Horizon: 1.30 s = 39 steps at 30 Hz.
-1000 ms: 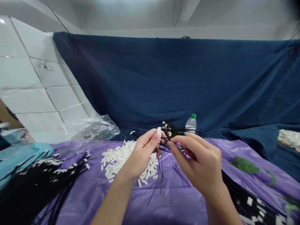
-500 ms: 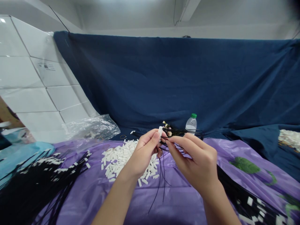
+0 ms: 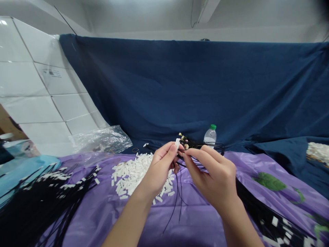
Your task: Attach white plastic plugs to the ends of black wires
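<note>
Between its thumb and fingers my left hand (image 3: 160, 166) pinches a small white plastic connector (image 3: 177, 143). My right hand (image 3: 213, 175) is closed close beside it, thumb and index fingertips pinching a thin black wire (image 3: 184, 152) at the connector's side. More black wires (image 3: 199, 164) loop behind my right fingers, and a few loose ends (image 3: 177, 202) hang below both hands. Whether the wire tip sits inside the connector is too small to tell. Behind my left wrist, a heap of white connectors (image 3: 133, 173) lies on the purple cloth (image 3: 102, 206).
Bundles of black wires with white ends lie at left (image 3: 38, 202) and at lower right (image 3: 267, 212). A clear plastic bag (image 3: 108, 139) and a green-capped bottle (image 3: 210, 136) stand behind. White boxes (image 3: 25, 79) rise at left; a dark blue curtain (image 3: 180, 85) hangs at the back.
Both hands stay almost in place. The white connector has turned slightly in my left fingers, and my right hand has shifted a little to the left.
</note>
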Each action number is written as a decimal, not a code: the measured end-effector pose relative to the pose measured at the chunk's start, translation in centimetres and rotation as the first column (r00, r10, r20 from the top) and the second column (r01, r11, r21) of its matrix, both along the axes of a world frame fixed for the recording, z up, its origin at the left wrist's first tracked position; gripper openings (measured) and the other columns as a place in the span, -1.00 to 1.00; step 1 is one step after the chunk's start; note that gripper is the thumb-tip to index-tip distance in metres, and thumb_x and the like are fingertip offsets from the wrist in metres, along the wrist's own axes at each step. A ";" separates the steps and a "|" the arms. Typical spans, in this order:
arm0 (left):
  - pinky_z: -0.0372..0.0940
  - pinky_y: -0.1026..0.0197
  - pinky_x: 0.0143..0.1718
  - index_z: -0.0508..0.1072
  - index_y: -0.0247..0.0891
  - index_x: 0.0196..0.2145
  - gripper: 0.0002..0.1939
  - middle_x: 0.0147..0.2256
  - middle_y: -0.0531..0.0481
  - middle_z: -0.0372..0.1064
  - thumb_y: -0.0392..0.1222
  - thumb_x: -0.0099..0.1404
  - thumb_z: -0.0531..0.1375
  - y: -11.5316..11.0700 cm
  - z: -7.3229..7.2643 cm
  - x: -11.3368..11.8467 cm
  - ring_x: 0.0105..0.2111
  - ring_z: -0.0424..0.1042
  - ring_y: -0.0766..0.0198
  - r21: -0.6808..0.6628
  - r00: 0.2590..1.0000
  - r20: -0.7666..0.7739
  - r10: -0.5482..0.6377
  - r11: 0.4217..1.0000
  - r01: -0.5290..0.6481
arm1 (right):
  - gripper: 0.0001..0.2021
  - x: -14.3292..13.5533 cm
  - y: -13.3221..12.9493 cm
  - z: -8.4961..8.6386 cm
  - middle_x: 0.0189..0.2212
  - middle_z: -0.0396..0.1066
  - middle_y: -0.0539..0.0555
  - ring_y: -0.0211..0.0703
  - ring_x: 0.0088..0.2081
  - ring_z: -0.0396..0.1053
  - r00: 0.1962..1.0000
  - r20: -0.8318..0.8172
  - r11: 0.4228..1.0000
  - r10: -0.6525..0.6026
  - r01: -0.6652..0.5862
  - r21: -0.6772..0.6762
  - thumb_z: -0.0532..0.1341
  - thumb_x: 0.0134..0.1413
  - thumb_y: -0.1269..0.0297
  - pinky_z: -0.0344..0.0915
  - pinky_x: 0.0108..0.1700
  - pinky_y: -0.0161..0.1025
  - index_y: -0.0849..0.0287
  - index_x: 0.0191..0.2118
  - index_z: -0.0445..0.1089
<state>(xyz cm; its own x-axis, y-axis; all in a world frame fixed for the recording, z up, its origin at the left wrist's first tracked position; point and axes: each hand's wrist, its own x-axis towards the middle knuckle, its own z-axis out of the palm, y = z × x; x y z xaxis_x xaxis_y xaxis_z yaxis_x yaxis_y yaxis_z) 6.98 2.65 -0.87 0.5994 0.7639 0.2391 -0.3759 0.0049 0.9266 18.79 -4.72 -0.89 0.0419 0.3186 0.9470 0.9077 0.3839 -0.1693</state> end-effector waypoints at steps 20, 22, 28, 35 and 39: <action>0.14 0.39 -0.64 0.46 -0.36 -0.33 -0.84 -0.46 0.05 0.21 -0.18 0.26 0.23 0.9 0.5 0.0 -0.53 0.25 0.44 -0.391 0.991 0.119 0.068 0.920 -0.016 | -0.84 1.6 -0.2 0.6 -0.48 0.28 -0.05 -0.38 -0.50 0.23 0.989 -0.131 0.990 0.072 -0.086 -0.108 0.25 0.12 0.47 0.23 -0.44 -0.39 0.20 -0.15 0.45; 0.15 0.39 -0.63 0.45 -0.36 -0.33 -0.85 -0.51 0.08 0.15 -0.18 0.28 0.21 1.1 0.7 -0.2 -0.53 0.27 0.42 -0.441 0.990 0.126 0.066 0.897 -0.003 | -0.81 2.0 -0.5 0.6 -0.46 0.30 -0.05 -0.38 -0.48 0.26 0.981 -0.169 0.986 0.098 -0.119 -0.117 0.25 0.10 0.47 0.27 -0.42 -0.39 0.17 -0.14 0.44; 0.11 0.39 -0.64 0.42 -0.37 -0.28 -0.81 -0.54 0.11 0.11 -0.16 0.36 0.13 1.6 1.1 -0.3 -0.57 0.25 0.44 -0.592 0.979 0.164 0.122 0.806 -0.001 | -0.82 2.4 -0.2 0.6 -0.28 0.40 0.03 -0.32 -0.34 0.37 0.992 -0.114 0.994 0.063 -0.073 -0.087 0.24 0.10 0.49 0.35 -0.27 -0.34 0.17 -0.17 0.44; 0.08 0.39 -0.65 0.39 -0.37 -0.29 -0.80 -0.55 0.11 0.10 -0.17 0.38 0.09 1.8 1.4 -0.5 -0.61 0.20 0.47 -0.644 0.956 0.251 0.153 0.763 0.046 | -0.96 1.0 -1.3 0.6 -0.49 0.33 -0.07 -0.34 -0.50 0.26 0.992 -0.129 0.940 -0.004 -0.040 -0.338 0.23 0.13 0.34 0.18 -0.47 -0.35 0.12 -0.34 0.42; 0.09 0.39 -0.63 0.39 -0.37 -0.29 -0.82 -0.55 0.11 0.11 -0.19 0.38 0.10 1.8 1.6 -0.8 -0.61 0.20 0.48 -0.638 0.942 0.297 0.153 0.766 0.077 | -0.90 0.7 -1.0 -0.3 -0.38 0.46 -0.04 -0.26 -0.41 0.36 0.994 -0.104 0.766 -0.023 -0.050 -0.641 0.18 0.17 0.29 0.20 -0.39 -0.31 0.08 -0.30 0.46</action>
<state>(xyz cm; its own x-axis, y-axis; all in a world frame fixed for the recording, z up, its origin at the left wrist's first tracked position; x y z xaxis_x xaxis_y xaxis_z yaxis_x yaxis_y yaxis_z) 6.18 4.46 0.70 0.5454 0.8265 -0.1390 -0.6558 0.5242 0.5434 19.53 -5.71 -1.15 0.1150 0.8513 0.5119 0.8676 0.1649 -0.4691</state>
